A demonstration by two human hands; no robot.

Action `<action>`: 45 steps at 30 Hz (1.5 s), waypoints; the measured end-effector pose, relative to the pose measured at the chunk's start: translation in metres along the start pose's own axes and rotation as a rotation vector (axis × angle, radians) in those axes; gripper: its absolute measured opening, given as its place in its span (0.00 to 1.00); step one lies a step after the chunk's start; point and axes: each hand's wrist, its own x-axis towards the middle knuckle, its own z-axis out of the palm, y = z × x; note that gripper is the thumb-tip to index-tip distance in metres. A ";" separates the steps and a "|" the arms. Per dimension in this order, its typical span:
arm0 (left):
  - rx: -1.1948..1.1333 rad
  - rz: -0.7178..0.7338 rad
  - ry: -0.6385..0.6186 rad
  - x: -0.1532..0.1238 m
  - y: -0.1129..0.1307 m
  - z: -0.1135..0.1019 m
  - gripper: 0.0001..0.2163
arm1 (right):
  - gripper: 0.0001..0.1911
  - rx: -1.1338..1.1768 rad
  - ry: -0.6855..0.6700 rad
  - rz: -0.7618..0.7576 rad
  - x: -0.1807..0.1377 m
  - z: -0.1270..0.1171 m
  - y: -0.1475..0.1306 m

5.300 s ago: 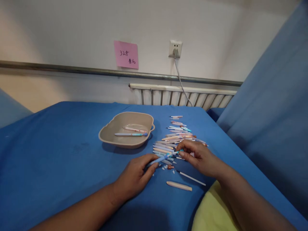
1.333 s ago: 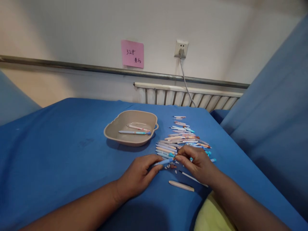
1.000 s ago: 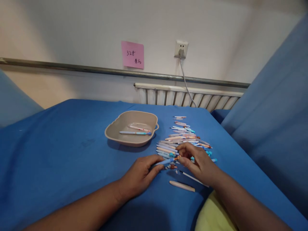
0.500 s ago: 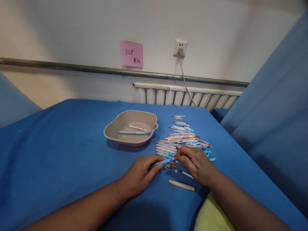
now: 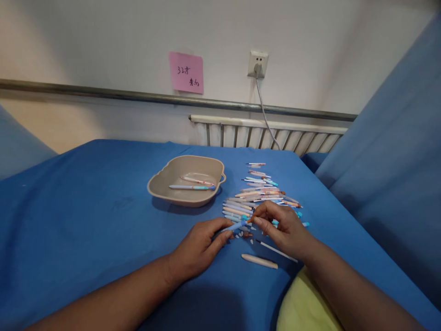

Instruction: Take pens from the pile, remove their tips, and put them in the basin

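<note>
Pale wall (image 5: 131, 46), metal rail (image 5: 138, 95), white radiator (image 5: 248, 122), blue curtain (image 5: 389, 142)

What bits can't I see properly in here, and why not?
All in the head view:
- Blue pen: one end is hidden by the left hand.
- Brown piece: its end is covered by the right hand.
- White bits: too small to tell what they are.
- Yellow-green thing: cut off by the bottom edge.

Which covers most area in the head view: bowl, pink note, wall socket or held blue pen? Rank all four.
1. Bowl
2. Pink note
3. Wall socket
4. Blue pen, visible part only; the left hand covers the rest
</note>
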 end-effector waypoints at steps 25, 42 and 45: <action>-0.001 -0.070 0.097 -0.001 0.002 -0.011 0.11 | 0.28 0.506 0.225 0.224 0.010 -0.007 0.021; -0.637 -0.354 0.186 0.005 0.004 -0.006 0.11 | 0.19 0.481 0.178 0.226 0.010 -0.002 0.025; -0.621 -0.356 0.176 0.005 0.004 -0.006 0.11 | 0.19 0.443 0.164 0.236 0.009 -0.002 0.026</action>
